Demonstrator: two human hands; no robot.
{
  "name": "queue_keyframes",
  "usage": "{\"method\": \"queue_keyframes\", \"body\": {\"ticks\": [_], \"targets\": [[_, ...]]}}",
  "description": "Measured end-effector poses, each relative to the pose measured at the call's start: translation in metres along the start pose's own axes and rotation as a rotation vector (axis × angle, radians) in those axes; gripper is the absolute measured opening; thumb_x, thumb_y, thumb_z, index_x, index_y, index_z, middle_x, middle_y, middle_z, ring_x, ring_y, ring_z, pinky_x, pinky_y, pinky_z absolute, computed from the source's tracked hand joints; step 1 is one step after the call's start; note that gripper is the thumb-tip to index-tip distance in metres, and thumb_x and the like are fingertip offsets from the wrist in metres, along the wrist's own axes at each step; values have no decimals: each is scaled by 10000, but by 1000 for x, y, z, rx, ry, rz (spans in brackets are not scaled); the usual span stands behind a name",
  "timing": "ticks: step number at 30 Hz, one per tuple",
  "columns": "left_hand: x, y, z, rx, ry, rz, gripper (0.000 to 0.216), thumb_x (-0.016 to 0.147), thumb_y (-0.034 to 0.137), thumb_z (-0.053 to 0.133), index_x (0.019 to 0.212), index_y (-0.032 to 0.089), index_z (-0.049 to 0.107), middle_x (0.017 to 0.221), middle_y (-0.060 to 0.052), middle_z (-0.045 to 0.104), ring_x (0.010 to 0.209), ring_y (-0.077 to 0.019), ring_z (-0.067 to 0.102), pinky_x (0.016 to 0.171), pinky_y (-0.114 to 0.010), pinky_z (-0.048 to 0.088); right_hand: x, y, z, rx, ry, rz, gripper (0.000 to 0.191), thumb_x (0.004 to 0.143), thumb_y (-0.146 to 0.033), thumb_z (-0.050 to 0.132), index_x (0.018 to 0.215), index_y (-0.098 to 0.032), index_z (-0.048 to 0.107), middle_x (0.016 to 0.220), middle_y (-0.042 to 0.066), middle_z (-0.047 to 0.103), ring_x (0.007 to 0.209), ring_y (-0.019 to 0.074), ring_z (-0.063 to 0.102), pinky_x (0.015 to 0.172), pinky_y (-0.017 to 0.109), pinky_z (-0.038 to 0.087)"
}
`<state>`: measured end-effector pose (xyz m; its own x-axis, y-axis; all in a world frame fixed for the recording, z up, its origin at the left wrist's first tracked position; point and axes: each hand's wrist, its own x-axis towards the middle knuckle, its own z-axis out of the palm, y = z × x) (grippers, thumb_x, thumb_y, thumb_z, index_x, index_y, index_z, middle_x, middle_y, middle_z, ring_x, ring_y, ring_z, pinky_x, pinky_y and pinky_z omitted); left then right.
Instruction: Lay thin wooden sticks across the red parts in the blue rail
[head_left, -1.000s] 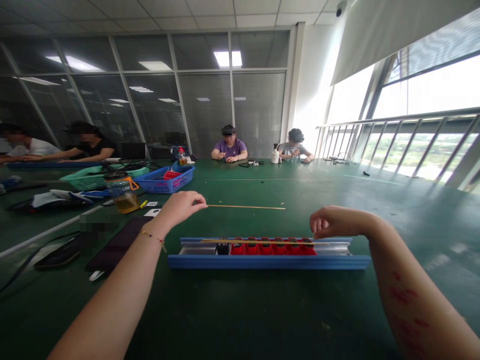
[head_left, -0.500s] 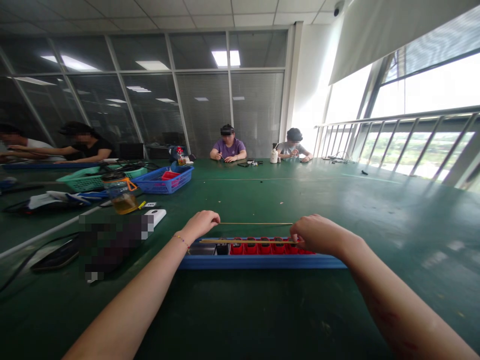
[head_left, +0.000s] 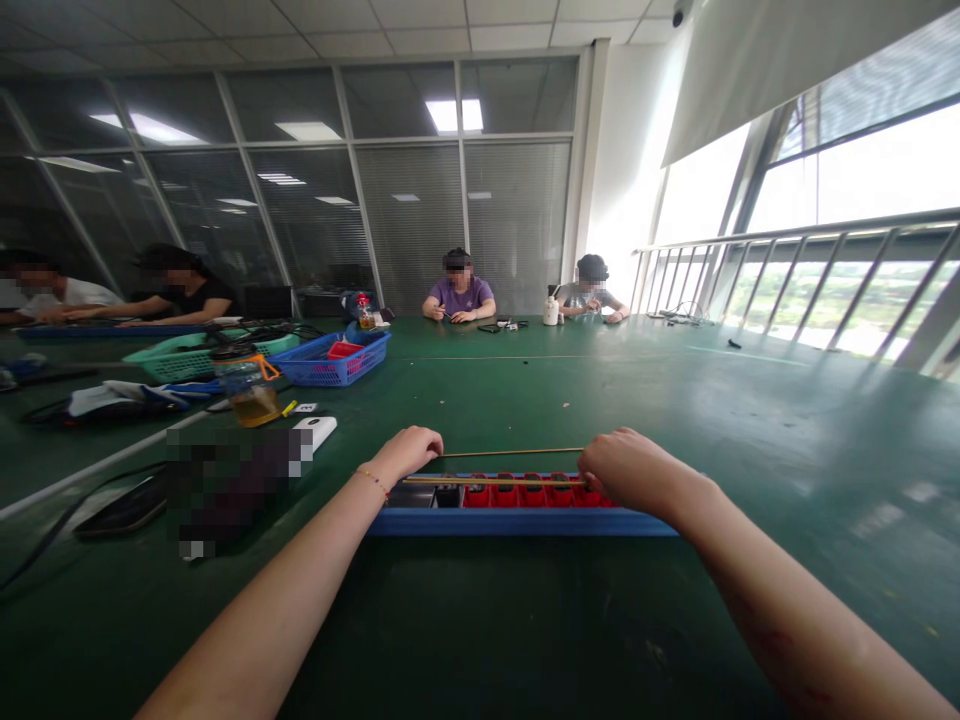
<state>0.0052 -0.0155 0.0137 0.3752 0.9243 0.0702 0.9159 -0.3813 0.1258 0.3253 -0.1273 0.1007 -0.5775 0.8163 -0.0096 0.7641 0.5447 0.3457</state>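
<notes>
Between my two hands runs a thin yellowish stick [head_left: 513, 453], just beyond the blue tray. The fingers of my left hand [head_left: 409, 453] are closed at its left end. My right hand [head_left: 626, 465] is closed around its right end, the fingertips partly hidden. A second thin stick [head_left: 495, 482] lies lengthwise above the tray, its right end reaching under my right hand. Below it the long blue tray [head_left: 517, 522] contains several red bins [head_left: 505, 494] with dark contents I cannot make out, and a black bin [head_left: 448, 494] to their left.
On the left are a bottle with amber liquid [head_left: 255, 405], a blue basket [head_left: 330, 368], a green basket [head_left: 169, 362], a phone [head_left: 124, 505] and a dark pouch partly blurred. Several people sit around the green table [head_left: 517, 620]. A white bottle [head_left: 551, 312] stands far back.
The left end of the far stick has dipped slightly, along with my left hand. My right fingers have closed in lower by the tray. The whole view has shifted a little.
</notes>
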Motion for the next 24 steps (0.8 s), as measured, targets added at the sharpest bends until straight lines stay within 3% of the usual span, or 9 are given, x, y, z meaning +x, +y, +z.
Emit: {"method": "queue_keyframes", "body": {"ticks": [16,24], "targets": [[2,-4,3,-25,-9,-28,188,753,274,483,824,244,654,894,-16,668,839,-162,598,714,-236,443,0,-3,1,-40,60,15,156,751,-108,501,717,-164,643,735,90,682,709,225,637,636,300,377],[2,-4,4,-24,-4,-47,173,750,261,497,815,241,656,879,-11,671,828,-154,600,724,-230,440,-14,31,-13,98,206,81,168,884,-274,366,873,-200,517,642,24,624,574,166,576,535,255,308]]}}
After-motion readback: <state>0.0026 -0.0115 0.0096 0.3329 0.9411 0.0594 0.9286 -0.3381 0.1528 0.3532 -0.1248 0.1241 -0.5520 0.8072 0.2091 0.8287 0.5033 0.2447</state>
